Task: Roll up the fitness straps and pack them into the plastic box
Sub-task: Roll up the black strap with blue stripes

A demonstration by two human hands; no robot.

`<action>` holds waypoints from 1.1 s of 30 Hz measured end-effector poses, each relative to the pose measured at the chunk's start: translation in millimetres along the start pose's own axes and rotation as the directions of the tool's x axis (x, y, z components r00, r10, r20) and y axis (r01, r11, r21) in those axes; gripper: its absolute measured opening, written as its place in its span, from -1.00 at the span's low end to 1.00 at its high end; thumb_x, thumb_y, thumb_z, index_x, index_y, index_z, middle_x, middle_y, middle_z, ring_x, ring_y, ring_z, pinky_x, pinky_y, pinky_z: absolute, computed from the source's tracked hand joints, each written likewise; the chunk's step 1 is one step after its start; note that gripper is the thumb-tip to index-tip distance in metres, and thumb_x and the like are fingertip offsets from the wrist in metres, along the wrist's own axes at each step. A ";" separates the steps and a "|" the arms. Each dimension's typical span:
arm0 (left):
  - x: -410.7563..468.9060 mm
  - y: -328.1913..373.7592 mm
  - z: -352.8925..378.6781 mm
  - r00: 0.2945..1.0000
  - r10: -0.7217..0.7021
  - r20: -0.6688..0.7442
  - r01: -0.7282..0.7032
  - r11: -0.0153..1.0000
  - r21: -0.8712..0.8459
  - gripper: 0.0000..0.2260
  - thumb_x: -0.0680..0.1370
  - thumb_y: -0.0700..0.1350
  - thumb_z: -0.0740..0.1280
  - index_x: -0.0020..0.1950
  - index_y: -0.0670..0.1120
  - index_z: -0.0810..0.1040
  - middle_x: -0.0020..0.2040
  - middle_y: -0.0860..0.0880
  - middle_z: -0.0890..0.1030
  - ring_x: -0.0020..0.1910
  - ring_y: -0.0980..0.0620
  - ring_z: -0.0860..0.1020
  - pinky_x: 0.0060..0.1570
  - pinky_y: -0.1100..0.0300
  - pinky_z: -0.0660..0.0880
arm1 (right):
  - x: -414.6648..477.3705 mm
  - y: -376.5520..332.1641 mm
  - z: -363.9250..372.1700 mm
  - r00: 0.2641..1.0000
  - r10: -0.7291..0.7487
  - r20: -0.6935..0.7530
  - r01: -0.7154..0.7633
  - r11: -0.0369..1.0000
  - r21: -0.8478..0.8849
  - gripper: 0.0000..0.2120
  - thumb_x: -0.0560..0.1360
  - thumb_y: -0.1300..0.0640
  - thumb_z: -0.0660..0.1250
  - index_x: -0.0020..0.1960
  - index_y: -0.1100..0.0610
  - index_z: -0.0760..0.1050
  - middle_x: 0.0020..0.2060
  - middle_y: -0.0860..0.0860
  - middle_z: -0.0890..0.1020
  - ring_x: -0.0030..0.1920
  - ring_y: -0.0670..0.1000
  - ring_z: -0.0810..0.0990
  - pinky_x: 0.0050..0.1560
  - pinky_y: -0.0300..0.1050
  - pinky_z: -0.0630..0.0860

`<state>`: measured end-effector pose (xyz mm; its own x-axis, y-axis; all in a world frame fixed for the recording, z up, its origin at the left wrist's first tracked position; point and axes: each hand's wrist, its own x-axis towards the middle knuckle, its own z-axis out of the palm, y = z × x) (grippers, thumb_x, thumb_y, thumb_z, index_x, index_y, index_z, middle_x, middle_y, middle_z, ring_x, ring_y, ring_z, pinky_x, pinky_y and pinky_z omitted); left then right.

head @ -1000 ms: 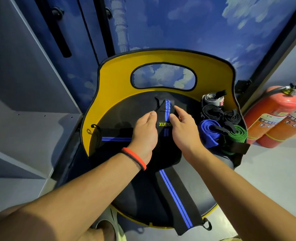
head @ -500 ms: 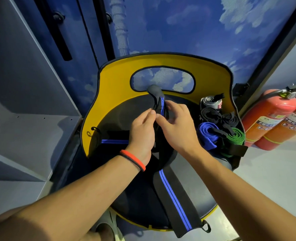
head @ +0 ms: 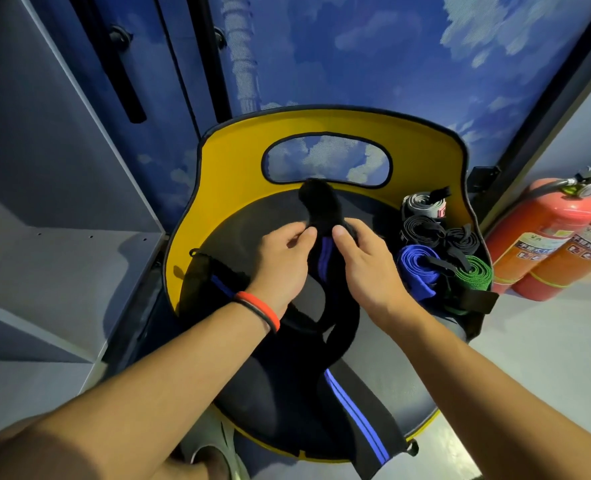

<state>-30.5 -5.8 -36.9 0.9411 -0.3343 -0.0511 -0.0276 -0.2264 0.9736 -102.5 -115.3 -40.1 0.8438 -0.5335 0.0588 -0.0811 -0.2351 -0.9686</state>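
Note:
A long black strap with blue stripes (head: 353, 414) runs up the dark seat of a yellow chair (head: 224, 161). My left hand (head: 280, 258) and my right hand (head: 363, 261) pinch its upper part side by side, and its black end (head: 316, 199) sticks up above my fingers. A second black and blue strap (head: 218, 275) lies on the seat's left side. Rolled straps sit at the seat's right: grey (head: 422, 204), black (head: 422, 230), blue (head: 417, 268) and green (head: 474, 277). No plastic box is in view.
Two red fire extinguishers (head: 543, 244) stand on the floor to the right of the chair. A grey cabinet shelf (head: 62, 258) is to the left. A blue wall with clouds (head: 356, 57) rises behind the chair. My foot (head: 214, 459) shows below the seat's front edge.
My hands have raised the strap's folded top end and drawn it further from the seat; its lower length now bends in a loop beneath my wrists. The logo is hidden.

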 end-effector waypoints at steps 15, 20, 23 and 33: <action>-0.5 22.6 -10.7 0.973 0.190 0.134 -0.227 0.904 0.363 -0.62 0.67 -0.09 0.28 0.51 -0.01 0.44 0.31 -0.04 0.60 0.26 0.06 0.54 0.11 0.29 0.42 | 11.0 -2.5 -11.6 0.997 0.063 -0.046 -0.046 0.949 0.313 -0.75 0.69 0.14 0.22 0.20 0.04 0.67 0.05 0.03 0.75 0.12 0.09 0.71 0.27 0.21 0.57; 16.4 19.6 -20.2 0.995 0.025 0.095 -0.047 0.973 0.226 -0.62 0.62 -0.12 0.38 0.44 -0.03 0.52 0.28 -0.05 0.61 0.03 0.05 0.65 -0.15 0.36 0.55 | 13.7 8.0 -6.8 0.985 0.168 -0.043 -0.166 0.985 0.050 -0.68 0.61 -0.08 0.31 0.24 0.08 0.64 0.05 -0.10 0.71 0.09 -0.08 0.66 0.25 0.00 0.55; 26.9 10.9 -19.9 0.997 -0.067 0.045 0.060 0.989 0.139 -0.62 0.61 -0.11 0.39 0.43 -0.03 0.52 0.18 0.01 0.65 -0.20 0.10 0.61 -0.26 0.32 0.50 | 3.5 13.9 -1.7 0.976 0.218 -0.023 -0.217 0.947 -0.237 -0.60 0.63 -0.20 0.22 -0.11 0.10 0.57 -0.23 -0.09 0.61 -0.19 -0.06 0.54 -0.16 -0.10 0.42; 73.0 -12.4 -3.7 0.979 -0.202 -0.034 0.201 0.979 -0.027 -0.70 0.58 -0.15 0.44 0.31 -0.12 0.61 0.07 0.01 0.63 0.07 0.04 0.59 0.09 0.15 0.51 | 6.7 42.8 5.2 0.853 0.478 0.211 -0.499 0.865 0.057 -0.70 0.70 -0.03 0.18 0.12 0.11 0.63 -0.02 0.03 0.76 0.02 0.05 0.73 0.19 0.12 0.62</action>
<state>39.8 -24.0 -51.9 0.9382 -0.2506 -0.2388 0.1712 -0.2636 0.9493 -97.6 -124.7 -82.4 0.7922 -0.3962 -0.4641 -0.4613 0.1091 -0.8805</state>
